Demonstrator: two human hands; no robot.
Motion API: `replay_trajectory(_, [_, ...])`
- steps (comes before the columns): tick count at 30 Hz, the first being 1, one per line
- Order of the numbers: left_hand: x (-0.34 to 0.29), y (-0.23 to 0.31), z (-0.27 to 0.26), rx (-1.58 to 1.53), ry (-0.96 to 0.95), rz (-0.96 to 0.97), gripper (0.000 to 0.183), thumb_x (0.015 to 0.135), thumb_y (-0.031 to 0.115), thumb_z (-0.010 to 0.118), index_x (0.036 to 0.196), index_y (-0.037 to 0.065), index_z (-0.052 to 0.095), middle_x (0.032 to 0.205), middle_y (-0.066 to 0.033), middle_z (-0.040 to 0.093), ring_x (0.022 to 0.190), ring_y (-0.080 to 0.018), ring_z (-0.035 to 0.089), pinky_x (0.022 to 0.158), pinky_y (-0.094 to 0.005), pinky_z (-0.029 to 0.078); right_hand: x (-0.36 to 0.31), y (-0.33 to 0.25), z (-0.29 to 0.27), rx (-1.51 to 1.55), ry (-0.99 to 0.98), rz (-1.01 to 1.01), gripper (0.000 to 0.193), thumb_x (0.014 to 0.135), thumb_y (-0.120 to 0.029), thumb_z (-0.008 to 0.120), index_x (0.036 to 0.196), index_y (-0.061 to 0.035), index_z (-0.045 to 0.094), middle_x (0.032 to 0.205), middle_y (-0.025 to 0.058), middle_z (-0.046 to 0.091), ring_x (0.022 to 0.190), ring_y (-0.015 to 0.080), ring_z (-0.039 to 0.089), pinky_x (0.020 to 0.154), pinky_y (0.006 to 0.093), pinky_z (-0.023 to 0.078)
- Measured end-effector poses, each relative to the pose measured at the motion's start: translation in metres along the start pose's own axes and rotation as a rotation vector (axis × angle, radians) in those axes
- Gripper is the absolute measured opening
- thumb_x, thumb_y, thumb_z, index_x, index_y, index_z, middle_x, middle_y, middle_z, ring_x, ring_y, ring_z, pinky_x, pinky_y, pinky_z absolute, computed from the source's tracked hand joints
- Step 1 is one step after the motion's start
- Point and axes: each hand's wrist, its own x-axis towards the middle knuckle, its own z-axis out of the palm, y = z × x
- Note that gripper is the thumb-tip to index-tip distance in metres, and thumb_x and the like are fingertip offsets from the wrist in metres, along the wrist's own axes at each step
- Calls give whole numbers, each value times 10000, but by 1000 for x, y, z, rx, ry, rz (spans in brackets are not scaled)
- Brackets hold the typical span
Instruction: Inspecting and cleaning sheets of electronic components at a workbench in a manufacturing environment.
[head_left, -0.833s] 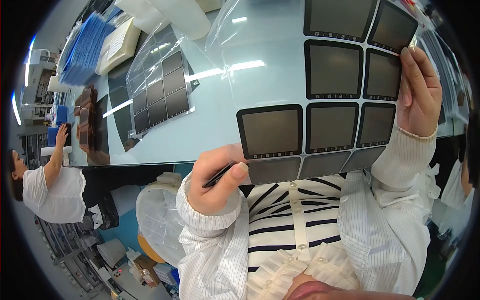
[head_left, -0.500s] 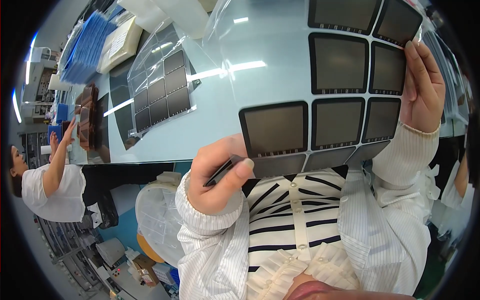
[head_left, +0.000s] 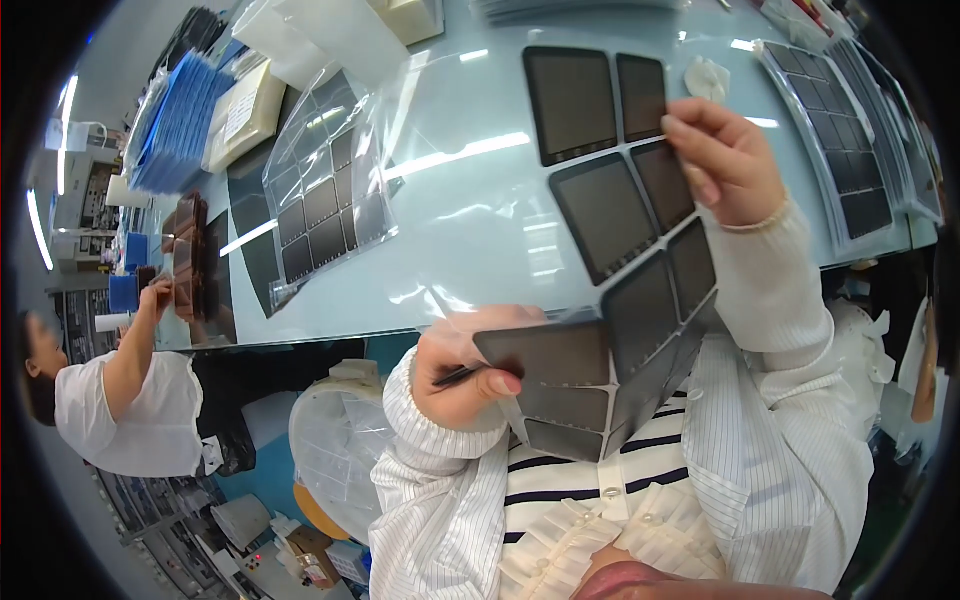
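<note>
Between my two hands hangs a flexible clear sheet of dark rectangular panels [head_left: 605, 215] with black borders. It is bent, its near part folding down toward my body. My left hand [head_left: 450, 365] is closed at the sheet's near left side, and a thin black pointed tool [head_left: 456, 376] sticks out between its thumb and fingers; its kind is unclear. My right hand [head_left: 732, 165] pinches the sheet's right edge, farther out over the table. Left of the held sheet, another clear film with dark panels [head_left: 325, 235] lies on the glass-topped table [head_left: 450, 220].
Stacked panel sheets [head_left: 845, 150] lie at the right. A small white crumpled piece [head_left: 707, 78] sits beyond my right hand. Blue sheets [head_left: 185, 110] and a cream pack [head_left: 240, 118] stand far left. A co-worker [head_left: 125, 410] handles brown parts [head_left: 188, 255]. A white round stool [head_left: 340, 440] is below.
The sheet has swung from facing me nearly flat to a bent, angled pose. My right hand has moved left and a little lower; my left hand moved slightly right and nearer me.
</note>
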Motion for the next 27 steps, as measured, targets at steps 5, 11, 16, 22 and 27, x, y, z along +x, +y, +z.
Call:
replay_trajectory(5, [10,-7,-1,-126,-152,140,212,865,135,598,861,-77,584,769,-173,599,660,-271,555,624,-382,453,4,15,7,32,-114,183,141,878,-67,579,986,24,578,615,-12,532,404,43,424,385,167,299])
replay_trajectory(11, [5,-15,3,-33,214,186,195,880,159,585,800,-18,596,746,-127,596,648,-224,538,576,-312,427,-1,10,-1,44,5,59,159,880,-58,573,1009,35,568,677,5,567,417,31,425,397,153,299])
replay_trajectory(16, [2,-2,-6,251,293,137,127,821,94,634,874,-12,588,784,-112,589,676,-187,516,596,-284,410,-22,-4,-1,23,133,-137,186,892,-43,549,1058,41,555,750,31,607,412,19,405,397,149,285])
replay_trajectory(22, [9,13,-1,1197,532,0,360,745,60,685,1085,26,572,921,-50,583,594,-59,351,499,-190,291,-37,-17,7,-70,209,-197,163,898,-41,546,1045,22,574,719,11,590,418,16,382,400,154,276])
replay_trajectory(27, [10,14,13,996,636,-160,890,552,509,817,1219,15,496,918,-15,555,597,-56,326,499,-197,271,-42,-19,21,-97,253,-290,151,870,-37,589,1004,32,598,734,31,606,446,26,412,404,160,304])
